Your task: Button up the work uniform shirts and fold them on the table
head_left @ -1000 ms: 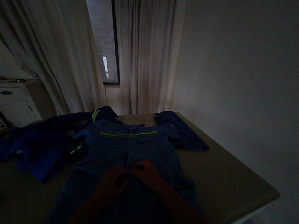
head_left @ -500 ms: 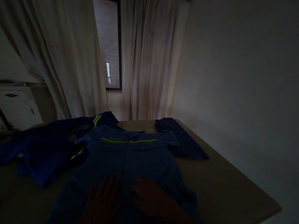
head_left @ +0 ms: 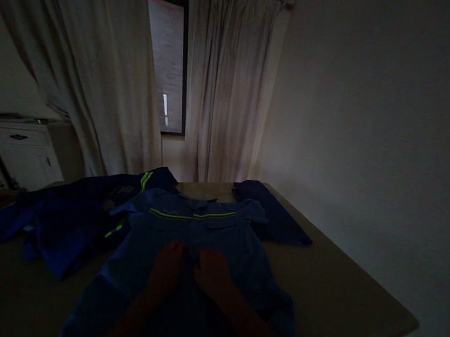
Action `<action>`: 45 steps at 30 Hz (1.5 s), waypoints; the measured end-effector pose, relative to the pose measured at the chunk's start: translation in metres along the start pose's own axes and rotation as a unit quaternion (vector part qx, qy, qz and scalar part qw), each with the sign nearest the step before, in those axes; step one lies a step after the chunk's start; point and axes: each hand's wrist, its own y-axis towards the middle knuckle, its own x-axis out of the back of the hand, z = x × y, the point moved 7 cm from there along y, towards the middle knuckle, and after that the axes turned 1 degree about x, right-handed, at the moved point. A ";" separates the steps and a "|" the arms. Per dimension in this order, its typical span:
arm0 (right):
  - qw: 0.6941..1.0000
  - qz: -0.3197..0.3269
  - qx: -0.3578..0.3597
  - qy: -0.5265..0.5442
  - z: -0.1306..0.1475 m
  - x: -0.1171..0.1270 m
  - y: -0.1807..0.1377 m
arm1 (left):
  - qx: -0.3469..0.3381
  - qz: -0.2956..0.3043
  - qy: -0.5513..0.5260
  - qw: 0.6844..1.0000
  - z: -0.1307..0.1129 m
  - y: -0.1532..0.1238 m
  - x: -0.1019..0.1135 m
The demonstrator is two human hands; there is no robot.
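Note:
A blue work shirt (head_left: 240,256) lies spread face up, collar away from me, with a yellow-green stripe across its chest and two flap pockets. On its front placket, below the pockets, both my hands sit close together. My left hand (head_left: 169,264) is closed, fingers curled down at the left side of the placket. Just across from it, my right hand (head_left: 212,271) is closed too, its fingertips at the placket's right side. Each appears to pinch the shirt's fabric; the dim light hides the fingertips.
Crumpled dark blue garments (head_left: 70,227) with yellow-green stripes lie to the left. Behind the shirt's right shoulder is a folded navy garment (head_left: 278,217). All rest on a tan-topped table (head_left: 341,288). Beyond stand curtains (head_left: 224,99), a window and a white cabinet (head_left: 29,153).
My left hand has gone from lying flat with spread fingers to curled at the placket, further up the shirt. My right hand has shifted slightly up and left.

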 end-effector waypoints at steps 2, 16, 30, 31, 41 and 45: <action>0.999 -0.006 -0.005 0.046 -0.013 -0.002 0.003 | -0.023 -0.028 -0.045 0.998 0.001 -0.004 -0.004; 0.980 -0.003 0.026 0.196 -0.025 0.007 0.012 | -0.144 0.076 -0.208 0.964 -0.025 -0.017 -0.012; 0.996 0.009 0.061 0.067 -0.007 0.006 0.001 | -0.064 0.080 -0.265 0.959 -0.006 -0.012 0.005; 0.997 -0.009 0.047 0.058 -0.008 0.007 0.000 | -0.062 0.079 -0.271 0.957 -0.006 -0.012 0.007; 0.988 -0.034 0.069 0.131 -0.005 0.019 0.001 | -0.069 0.033 -0.206 0.976 -0.006 -0.014 0.012; 0.988 -0.037 0.054 0.139 -0.008 0.021 0.002 | -0.089 0.025 -0.223 0.970 -0.006 -0.014 0.012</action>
